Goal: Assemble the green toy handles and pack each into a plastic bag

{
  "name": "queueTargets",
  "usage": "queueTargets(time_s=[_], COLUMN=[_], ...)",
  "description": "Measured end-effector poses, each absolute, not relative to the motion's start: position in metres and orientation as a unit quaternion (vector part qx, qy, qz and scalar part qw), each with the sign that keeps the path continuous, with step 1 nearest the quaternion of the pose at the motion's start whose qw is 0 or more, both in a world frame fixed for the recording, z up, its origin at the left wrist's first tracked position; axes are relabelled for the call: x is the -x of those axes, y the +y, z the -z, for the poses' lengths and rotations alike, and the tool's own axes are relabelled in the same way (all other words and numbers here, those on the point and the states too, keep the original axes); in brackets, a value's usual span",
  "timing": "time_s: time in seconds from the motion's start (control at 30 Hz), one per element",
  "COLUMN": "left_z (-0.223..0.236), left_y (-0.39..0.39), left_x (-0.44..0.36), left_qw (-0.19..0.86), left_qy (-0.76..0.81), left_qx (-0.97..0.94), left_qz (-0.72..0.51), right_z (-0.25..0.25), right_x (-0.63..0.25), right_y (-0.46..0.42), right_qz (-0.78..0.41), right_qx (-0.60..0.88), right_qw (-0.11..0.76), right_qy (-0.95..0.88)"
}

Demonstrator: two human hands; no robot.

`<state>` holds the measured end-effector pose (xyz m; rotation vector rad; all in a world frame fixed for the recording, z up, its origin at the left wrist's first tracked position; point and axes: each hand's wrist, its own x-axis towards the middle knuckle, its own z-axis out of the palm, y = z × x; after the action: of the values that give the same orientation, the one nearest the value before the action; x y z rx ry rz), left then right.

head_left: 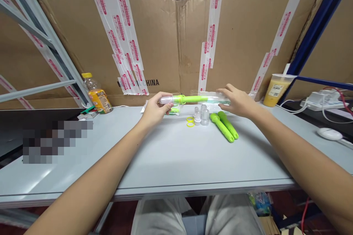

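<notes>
One green wand (193,98), partly within a clear sleeve (216,96), was held near the tabletop's (176,161) far edge, left hand (154,109) pinching its end, right hand (237,101) apart, open beside the sleeve.

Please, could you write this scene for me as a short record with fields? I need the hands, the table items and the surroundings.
Left hand: holds the clear end of a green stick
Right hand: at the stick's other end; contact unclear
Front, centre: two yellow rings, small clear plastic parts
Right of these: two green handles, side by side
Far left: bottle, yellow cap
Far right: drink cup, white mouse
Behind: taped cardboard
</notes>
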<state>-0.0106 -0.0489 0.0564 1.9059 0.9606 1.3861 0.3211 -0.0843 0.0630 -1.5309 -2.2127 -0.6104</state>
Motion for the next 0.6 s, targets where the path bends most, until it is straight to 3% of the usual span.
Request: queueTargets(time_s=[0.3,0.6], left_z=[-0.053,-0.054], left_y=[-0.05,-0.052], left_x=[0.008,0.008], left_qw=[0.289,0.275], left_qy=[0.355,0.376], left_qx=[-0.736,-0.739], left_qz=[-0.499,-0.487], right_z=[-0.052,-0.052], right_x=[-0.304,-0.302], right_y=[-0.082,-0.082], right_qz=[0.194,0.216], right_qx=[0.482,0.508], right_qw=[0.186,0.171], right_qy=[-0.834,-0.816])
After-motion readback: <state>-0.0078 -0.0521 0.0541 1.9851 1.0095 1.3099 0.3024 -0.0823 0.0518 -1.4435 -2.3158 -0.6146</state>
